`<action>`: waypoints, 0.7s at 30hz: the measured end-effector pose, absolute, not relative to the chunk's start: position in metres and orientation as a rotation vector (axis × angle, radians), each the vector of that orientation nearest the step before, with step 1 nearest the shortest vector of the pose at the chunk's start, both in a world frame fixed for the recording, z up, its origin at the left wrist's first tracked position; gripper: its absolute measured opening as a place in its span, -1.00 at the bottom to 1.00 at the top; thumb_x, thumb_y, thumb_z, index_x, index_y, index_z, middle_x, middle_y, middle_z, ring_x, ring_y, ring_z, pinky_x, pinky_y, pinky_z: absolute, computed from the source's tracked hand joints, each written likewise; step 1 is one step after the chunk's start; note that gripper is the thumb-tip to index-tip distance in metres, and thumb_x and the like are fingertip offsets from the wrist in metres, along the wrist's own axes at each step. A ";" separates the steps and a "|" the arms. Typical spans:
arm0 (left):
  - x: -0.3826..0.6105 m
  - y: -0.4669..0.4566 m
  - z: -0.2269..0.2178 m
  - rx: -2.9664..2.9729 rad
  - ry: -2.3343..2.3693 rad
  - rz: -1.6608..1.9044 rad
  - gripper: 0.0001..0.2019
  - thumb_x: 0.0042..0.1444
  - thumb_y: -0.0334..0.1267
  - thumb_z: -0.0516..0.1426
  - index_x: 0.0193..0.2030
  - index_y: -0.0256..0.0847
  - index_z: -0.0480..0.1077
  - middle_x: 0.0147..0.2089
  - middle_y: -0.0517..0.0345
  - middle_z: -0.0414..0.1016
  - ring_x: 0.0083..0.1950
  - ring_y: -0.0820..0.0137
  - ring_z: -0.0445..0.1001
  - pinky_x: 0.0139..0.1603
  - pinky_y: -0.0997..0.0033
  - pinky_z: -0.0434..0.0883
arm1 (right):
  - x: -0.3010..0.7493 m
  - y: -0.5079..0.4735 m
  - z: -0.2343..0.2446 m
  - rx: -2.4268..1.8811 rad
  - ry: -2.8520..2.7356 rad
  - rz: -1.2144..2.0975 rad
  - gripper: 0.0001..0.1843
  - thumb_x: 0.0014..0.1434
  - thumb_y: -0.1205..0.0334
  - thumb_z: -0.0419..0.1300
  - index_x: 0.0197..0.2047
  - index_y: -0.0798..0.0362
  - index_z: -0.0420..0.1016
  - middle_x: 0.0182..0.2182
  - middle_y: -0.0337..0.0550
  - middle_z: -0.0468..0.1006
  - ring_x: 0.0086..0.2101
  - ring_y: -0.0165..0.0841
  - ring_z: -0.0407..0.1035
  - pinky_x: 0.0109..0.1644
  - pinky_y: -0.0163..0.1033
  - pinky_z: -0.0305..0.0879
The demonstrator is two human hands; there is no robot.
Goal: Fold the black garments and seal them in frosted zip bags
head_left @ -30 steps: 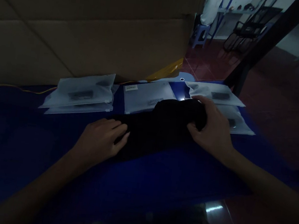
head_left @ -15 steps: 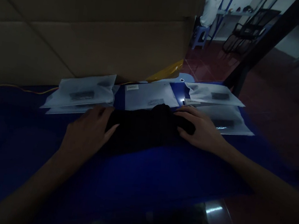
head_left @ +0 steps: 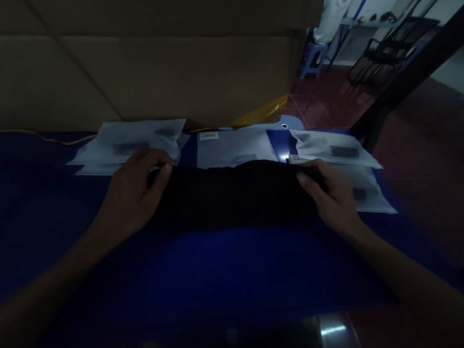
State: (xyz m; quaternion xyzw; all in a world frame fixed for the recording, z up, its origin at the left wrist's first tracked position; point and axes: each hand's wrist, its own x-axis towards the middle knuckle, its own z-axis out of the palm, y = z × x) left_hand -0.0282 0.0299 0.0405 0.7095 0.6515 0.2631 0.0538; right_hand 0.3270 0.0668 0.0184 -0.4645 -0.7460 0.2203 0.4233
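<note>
A piece of black cloth stretches between my hands above the blue table cover; the dim light hides what sort of garment or fabric it is. My left hand pinches its left end between thumb and fingers. At the opposite end my right hand grips the upper corner, thumb on the near side. The cloth's top edge runs nearly straight, and its lower edge hangs close to or on the blue surface. Just beyond it lies a flat white plastic bag with a label.
Frosted zip bags are stacked at the left and the right. A large cardboard box stands behind them. A dark metal post slants at the right. Farther back, a person in white sits on a blue stool.
The bunched black cloth is now spread wider and flatter. My right hand has moved outward to the right, and my left fingers have closed into a pinch on the end.
</note>
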 end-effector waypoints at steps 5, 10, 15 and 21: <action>-0.024 0.031 0.044 1.563 1.597 1.110 -0.79 0.32 -0.10 0.05 -0.28 -0.07 0.41 -0.02 0.18 0.59 0.11 0.17 0.49 0.15 0.19 0.37 | 0.335 0.070 0.011 -0.955 -1.763 0.766 -0.86 0.21 0.30 0.16 -0.21 -0.08 0.54 -0.25 -0.23 0.62 -0.23 -0.20 0.46 -0.17 -0.10 0.34; -0.036 0.029 0.052 1.519 1.010 1.040 -0.72 0.16 -0.11 0.18 -0.53 -0.12 0.35 -0.42 0.12 0.52 -0.37 0.31 0.50 -0.32 0.27 0.43 | 0.343 0.078 0.010 -0.617 -1.860 1.001 -0.86 0.28 0.11 0.27 -0.31 -0.07 0.53 -0.26 -0.20 0.68 -0.23 -0.21 0.56 -0.08 -0.06 0.46; -0.043 0.026 0.063 1.619 0.775 0.391 -0.52 0.19 0.27 0.21 -0.50 -0.07 0.42 -0.57 0.10 0.49 -0.61 0.37 0.39 -0.58 0.29 0.39 | 0.340 0.079 0.034 -0.258 -2.211 1.247 -0.48 0.33 -0.24 0.20 -0.49 -0.04 0.52 -0.18 -0.08 0.69 0.01 -0.13 0.54 0.27 0.19 0.33; -0.027 0.024 0.053 2.048 1.039 0.443 -0.57 0.23 0.07 0.29 0.18 0.04 0.49 0.10 0.06 0.55 -0.05 0.29 0.55 -0.01 0.24 0.55 | 0.339 0.072 0.053 -0.186 -2.512 1.387 -0.45 0.35 -0.20 0.14 -0.55 -0.05 0.53 0.07 -0.11 0.63 0.26 -0.08 0.37 0.47 0.28 -0.01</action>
